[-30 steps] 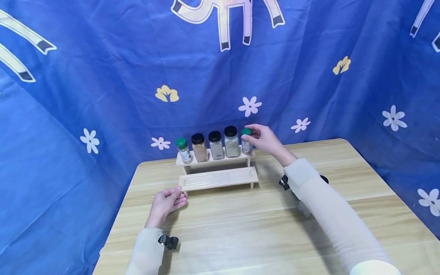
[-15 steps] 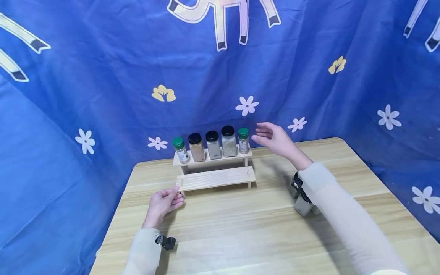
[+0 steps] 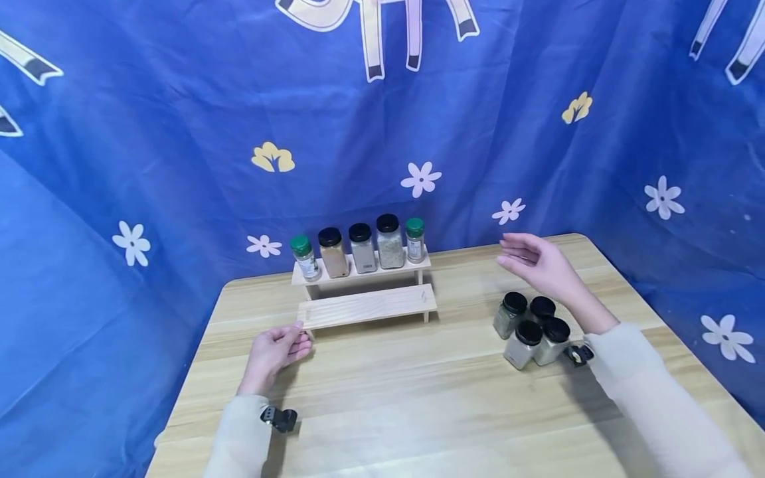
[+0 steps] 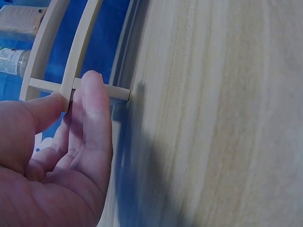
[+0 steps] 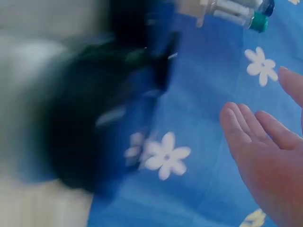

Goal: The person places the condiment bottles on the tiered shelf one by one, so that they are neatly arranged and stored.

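A two-step wooden spice rack stands toward the back of the table. My left hand pinches the left end of its lower step, thumb on top and fingers beneath, as the left wrist view also shows. Along the upper step stand a green-capped spice jar, black-lidded jars such as the tall one, and another green-capped jar at the right end. The lower step bears nothing. My right hand holds nothing, fingers relaxed, over the table behind a cluster of black-lidded jars.
The clustered jars stand close together on the right of the wooden table. Behind the table hangs a blue patterned cloth. A large dark blurred shape fills the near left of the right wrist view.
My right hand has let go of the right green-capped jar and moved right, toward the clustered jars, which now show clear of the sleeve. The left hand keeps its hold on the rack.
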A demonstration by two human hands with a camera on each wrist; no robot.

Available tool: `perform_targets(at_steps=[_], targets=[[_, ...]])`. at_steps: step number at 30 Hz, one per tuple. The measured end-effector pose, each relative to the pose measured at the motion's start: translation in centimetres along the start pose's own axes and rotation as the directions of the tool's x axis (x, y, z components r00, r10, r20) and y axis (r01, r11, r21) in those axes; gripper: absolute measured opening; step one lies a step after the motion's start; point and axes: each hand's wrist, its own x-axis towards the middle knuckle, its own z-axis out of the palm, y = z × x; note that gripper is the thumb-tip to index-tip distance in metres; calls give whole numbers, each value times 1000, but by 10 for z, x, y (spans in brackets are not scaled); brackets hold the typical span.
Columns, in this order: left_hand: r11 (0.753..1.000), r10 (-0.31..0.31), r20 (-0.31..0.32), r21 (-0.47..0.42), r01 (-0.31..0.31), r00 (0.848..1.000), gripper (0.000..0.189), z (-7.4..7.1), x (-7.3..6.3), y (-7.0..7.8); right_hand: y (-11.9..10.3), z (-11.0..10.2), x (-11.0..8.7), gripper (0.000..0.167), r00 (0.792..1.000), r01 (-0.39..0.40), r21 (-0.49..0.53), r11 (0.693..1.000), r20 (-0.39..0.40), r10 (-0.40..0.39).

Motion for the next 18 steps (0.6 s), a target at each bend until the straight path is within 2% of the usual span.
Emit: perform_targets(at_steps=[7, 12, 18], targets=[[1000, -4, 2, 11, 4, 1000, 47, 0, 0, 3, 28, -14, -40, 53, 999, -12, 13, 1000, -46, 13], [1000, 0, 2, 13, 0, 1000, 46, 1, 0, 3, 46, -12, -69, 54, 997, -24, -11, 1000, -76, 23], [1000, 9, -2, 24, -9, 1000, 45, 2, 0, 2, 65, -6, -105, 54, 987, -29, -64, 997, -157, 19]])
